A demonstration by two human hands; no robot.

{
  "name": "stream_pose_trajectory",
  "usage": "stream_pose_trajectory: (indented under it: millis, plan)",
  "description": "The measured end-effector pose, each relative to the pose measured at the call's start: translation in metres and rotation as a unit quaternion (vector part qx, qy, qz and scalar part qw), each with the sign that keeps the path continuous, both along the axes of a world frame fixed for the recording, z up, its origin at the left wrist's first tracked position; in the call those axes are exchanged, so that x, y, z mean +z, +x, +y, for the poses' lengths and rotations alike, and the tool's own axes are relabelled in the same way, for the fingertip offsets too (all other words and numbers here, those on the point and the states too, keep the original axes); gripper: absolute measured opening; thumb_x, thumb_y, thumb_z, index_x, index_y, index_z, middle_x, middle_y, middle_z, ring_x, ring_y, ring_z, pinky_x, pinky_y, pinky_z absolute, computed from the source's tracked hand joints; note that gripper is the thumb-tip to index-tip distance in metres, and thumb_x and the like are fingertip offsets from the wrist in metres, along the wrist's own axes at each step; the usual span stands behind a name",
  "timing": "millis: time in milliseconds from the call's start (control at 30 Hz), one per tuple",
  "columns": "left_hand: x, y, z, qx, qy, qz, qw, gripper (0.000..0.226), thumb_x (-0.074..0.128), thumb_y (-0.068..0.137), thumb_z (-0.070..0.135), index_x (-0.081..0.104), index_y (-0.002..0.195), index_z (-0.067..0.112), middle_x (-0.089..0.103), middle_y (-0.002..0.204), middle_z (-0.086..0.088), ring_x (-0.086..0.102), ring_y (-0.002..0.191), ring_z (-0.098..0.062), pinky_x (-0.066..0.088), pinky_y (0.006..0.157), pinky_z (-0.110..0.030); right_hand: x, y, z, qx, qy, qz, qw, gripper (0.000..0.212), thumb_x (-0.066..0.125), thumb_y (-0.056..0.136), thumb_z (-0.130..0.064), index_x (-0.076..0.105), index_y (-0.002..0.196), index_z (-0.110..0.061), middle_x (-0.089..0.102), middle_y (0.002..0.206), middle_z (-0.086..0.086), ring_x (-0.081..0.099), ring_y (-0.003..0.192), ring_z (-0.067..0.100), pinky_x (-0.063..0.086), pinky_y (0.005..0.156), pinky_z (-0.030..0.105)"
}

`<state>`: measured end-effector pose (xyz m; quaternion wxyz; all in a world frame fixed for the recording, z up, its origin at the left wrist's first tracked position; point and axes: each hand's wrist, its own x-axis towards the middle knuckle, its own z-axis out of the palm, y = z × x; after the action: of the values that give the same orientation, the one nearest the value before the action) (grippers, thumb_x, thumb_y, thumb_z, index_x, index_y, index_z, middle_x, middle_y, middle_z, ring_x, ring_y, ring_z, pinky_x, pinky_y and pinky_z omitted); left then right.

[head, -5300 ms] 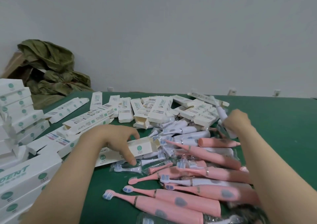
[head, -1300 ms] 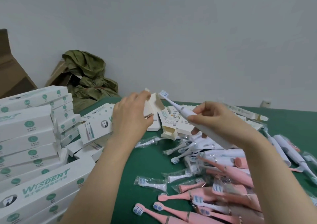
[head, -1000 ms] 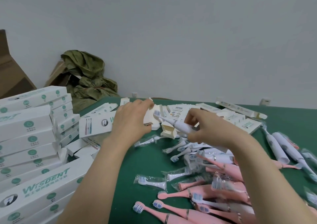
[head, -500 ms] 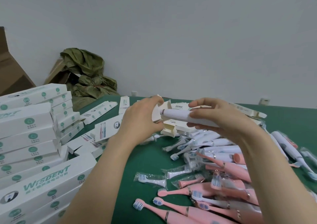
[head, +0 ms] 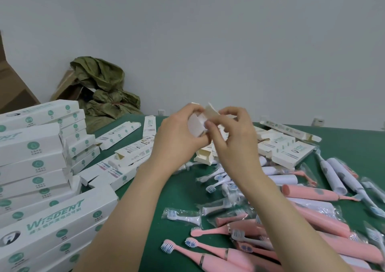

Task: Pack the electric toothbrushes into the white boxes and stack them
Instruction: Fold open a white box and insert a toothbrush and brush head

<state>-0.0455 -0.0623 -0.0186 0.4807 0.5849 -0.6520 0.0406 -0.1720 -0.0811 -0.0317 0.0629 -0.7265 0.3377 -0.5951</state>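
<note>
Flap work on one white box (head: 195, 127), held up over the green table (head: 177, 190).

Nearest us, pink toothbrushes (head: 210, 258) and a bagged brush head (head: 183, 215) lie loose; the stack of packed boxes (head: 31, 157) rises at our left. Further on, our left hand (head: 177, 141) grips the white box while our right hand (head: 234, 141) pinches its end flap (head: 211, 112). We cannot tell whether a toothbrush is inside. Risk: a flap forced askew creases or tears, and a tilted open end could spill whatever it holds. Loose open boxes (head: 125, 153) clutter the way to the stack. A green sack (head: 100, 84) slumps by the wall.
</note>
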Motion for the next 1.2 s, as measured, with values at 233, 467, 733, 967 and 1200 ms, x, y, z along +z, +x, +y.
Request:
stream_pose_trajectory:
  millis: [233, 467, 733, 967, 1200]
  plan:
    - [0.010, 0.022, 0.007, 0.035, 0.003, 0.067, 0.997, 0.047, 0.077, 0.070, 0.031, 0.061, 0.114, 0.029, 0.058, 0.103, 0.015, 0.050, 0.095, -0.008, 0.035, 0.076, -0.022, 0.006, -0.010, -0.005, 0.027, 0.117, -0.136, 0.983, 0.018, 0.055, 0.091, -0.014, 0.069, 0.082, -0.022, 0.065, 0.086, -0.008, 0.057, 0.073, 0.000, 0.046, 0.071, 0.022]
    - [0.017, 0.051, 0.013, 0.100, -0.034, 0.175, 0.979, 0.050, 0.080, 0.070, 0.032, 0.061, 0.116, 0.023, 0.059, 0.112, 0.011, 0.052, 0.106, -0.011, 0.044, 0.090, -0.032, -0.016, 0.014, -0.030, 0.029, 0.294, 0.194, 0.936, 0.016, 0.052, 0.091, -0.011, 0.068, 0.092, -0.011, 0.064, 0.082, -0.004, 0.057, 0.075, 0.015, 0.040, 0.053, 0.007]
    - [0.011, 0.054, 0.009, 0.120, -0.017, 0.130, 0.984, 0.049, 0.079, 0.070, 0.036, 0.060, 0.114, 0.025, 0.056, 0.101, 0.012, 0.049, 0.095, -0.010, 0.035, 0.075, -0.024, -0.041, 0.074, -0.066, 0.035, 0.248, 0.468, 0.847, 0.030, 0.052, 0.090, -0.003, 0.059, 0.118, -0.010, 0.058, 0.123, 0.011, 0.055, 0.110, 0.028, 0.047, 0.095, 0.040]
    - [0.009, 0.053, 0.007, 0.100, 0.000, 0.117, 0.988, 0.049, 0.080, 0.069, 0.034, 0.061, 0.113, 0.024, 0.052, 0.097, 0.015, 0.045, 0.095, -0.009, 0.033, 0.075, -0.023, -0.050, 0.076, -0.066, 0.013, 0.169, 0.489, 0.856, 0.027, 0.050, 0.096, -0.028, 0.066, 0.110, -0.011, 0.058, 0.113, 0.012, 0.046, 0.112, 0.027, 0.041, 0.087, 0.037]
    - [0.007, 0.043, 0.005, 0.085, 0.034, 0.069, 0.993, 0.052, 0.079, 0.070, 0.035, 0.061, 0.118, 0.026, 0.060, 0.103, 0.008, 0.052, 0.099, -0.015, 0.037, 0.078, -0.025, 0.018, 0.021, -0.023, 0.177, 0.300, -0.220, 0.911, 0.008, 0.067, 0.087, -0.023, 0.070, 0.086, -0.016, 0.063, 0.067, -0.011, 0.053, 0.056, 0.000, 0.040, 0.057, 0.012]
